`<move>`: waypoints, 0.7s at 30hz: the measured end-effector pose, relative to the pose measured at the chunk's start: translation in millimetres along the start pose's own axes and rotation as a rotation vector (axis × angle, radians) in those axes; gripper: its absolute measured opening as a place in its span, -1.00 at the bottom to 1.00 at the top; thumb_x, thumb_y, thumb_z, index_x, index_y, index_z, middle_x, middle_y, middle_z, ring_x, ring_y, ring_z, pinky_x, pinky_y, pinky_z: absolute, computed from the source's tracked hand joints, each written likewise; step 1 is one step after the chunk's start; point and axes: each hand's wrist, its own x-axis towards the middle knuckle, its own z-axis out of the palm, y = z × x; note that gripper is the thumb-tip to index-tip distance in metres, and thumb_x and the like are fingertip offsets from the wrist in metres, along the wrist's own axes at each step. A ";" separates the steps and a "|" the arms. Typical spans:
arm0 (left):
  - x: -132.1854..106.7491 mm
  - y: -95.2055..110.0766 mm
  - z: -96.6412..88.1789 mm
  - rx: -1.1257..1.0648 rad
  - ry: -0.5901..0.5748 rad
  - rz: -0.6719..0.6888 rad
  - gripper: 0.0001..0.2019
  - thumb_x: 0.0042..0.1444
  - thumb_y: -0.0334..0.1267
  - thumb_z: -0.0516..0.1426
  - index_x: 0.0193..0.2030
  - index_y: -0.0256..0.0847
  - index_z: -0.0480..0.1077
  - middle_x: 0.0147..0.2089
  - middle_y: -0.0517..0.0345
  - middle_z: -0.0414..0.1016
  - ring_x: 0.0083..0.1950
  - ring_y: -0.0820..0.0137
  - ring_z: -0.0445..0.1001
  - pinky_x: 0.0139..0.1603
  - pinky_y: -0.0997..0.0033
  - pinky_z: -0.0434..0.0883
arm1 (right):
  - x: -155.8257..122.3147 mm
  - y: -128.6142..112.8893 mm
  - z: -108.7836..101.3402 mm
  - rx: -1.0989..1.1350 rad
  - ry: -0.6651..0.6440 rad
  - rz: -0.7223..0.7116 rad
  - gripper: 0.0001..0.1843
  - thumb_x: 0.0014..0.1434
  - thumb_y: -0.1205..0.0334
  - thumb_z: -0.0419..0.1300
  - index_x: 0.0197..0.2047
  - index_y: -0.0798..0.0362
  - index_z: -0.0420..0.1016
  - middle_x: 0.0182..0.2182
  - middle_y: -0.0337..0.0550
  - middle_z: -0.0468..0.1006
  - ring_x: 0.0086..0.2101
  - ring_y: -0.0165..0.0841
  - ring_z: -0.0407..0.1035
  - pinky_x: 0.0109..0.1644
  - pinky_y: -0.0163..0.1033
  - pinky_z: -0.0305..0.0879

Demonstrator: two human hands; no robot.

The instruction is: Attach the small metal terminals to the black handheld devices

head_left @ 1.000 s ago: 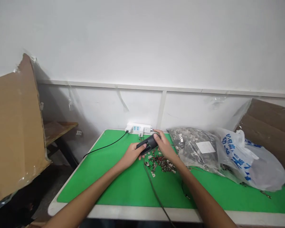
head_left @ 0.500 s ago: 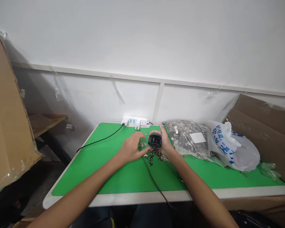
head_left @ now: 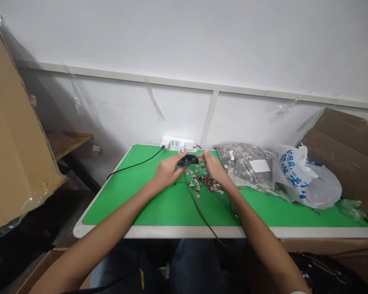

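grip: we log the left hand (head_left: 168, 171) clenched over a black handheld device (head_left: 187, 160), its fingers lying across the top, and the right hand (head_left: 213, 167) open and holding nothing, its fingertips (head_left: 206, 152) just beside the device's right end.

we list the rest from largest to smallest:

- a white-edged table (head_left: 171, 232), with a tall cardboard sheet (head_left: 15, 122) off its left end and brown cardboard (head_left: 340, 147) off its right end.
- a green mat (head_left: 125, 204) covering the table top.
- a white plastic bag with blue print (head_left: 309, 181) toward the right end, touching a clear bag of metal parts (head_left: 245, 163) to its left.
- a white power strip (head_left: 176, 143) at the far edge, with a black cable (head_left: 135, 165) running from it toward the left end.
- the black handheld device, held just above the mat near the far edge, around mid-table. its long axis lies nearly level, left to right, along that edge. one end sits in the left hand, which is the nearer, and the other points at the right hand; we cannot tell its front from its back.
- a dark cord (head_left: 199, 208) crossing the mat toward the near edge.
- a loose heap of metal terminals (head_left: 204, 181) just below both hands.
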 end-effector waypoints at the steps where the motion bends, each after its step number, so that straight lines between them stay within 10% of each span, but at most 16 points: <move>1: 1.4 -2.3 -1.5 -0.007 0.034 -0.040 -0.52 0.32 -0.21 0.17 0.35 -0.20 0.40 0.27 -0.08 0.54 0.22 0.15 0.57 0.27 0.16 0.48 | 0.5 -0.8 -5.7 -0.087 -0.017 -0.034 -0.39 0.35 -0.36 -0.05 -0.21 -0.01 0.50 -0.27 -0.15 0.57 -0.28 -0.26 0.41 -0.19 -0.17 0.34; 8: 10.2 -5.2 -5.0 -0.124 0.197 -0.236 -0.60 0.30 -0.17 0.19 0.25 -0.13 0.48 0.24 0.01 0.57 0.22 0.19 0.55 0.31 0.17 0.42 | 1.7 3.6 -11.9 -0.373 -0.397 -0.191 -0.91 0.21 0.26 0.25 -0.22 0.04 0.57 -0.18 -0.10 0.63 -0.16 -0.24 0.47 -0.04 -0.19 0.34; 21: 20.3 -19.8 11.9 -0.848 0.400 -0.834 -0.50 -0.16 -0.07 0.48 -0.19 -0.21 0.39 -0.28 0.15 0.59 -0.20 0.30 0.65 -0.35 0.51 0.50 | 2.9 20.0 -9.0 -0.585 -0.523 -0.253 -0.92 0.24 0.32 0.24 -0.24 0.03 0.58 -0.14 -0.03 0.57 -0.04 -0.16 0.43 0.09 -0.13 0.33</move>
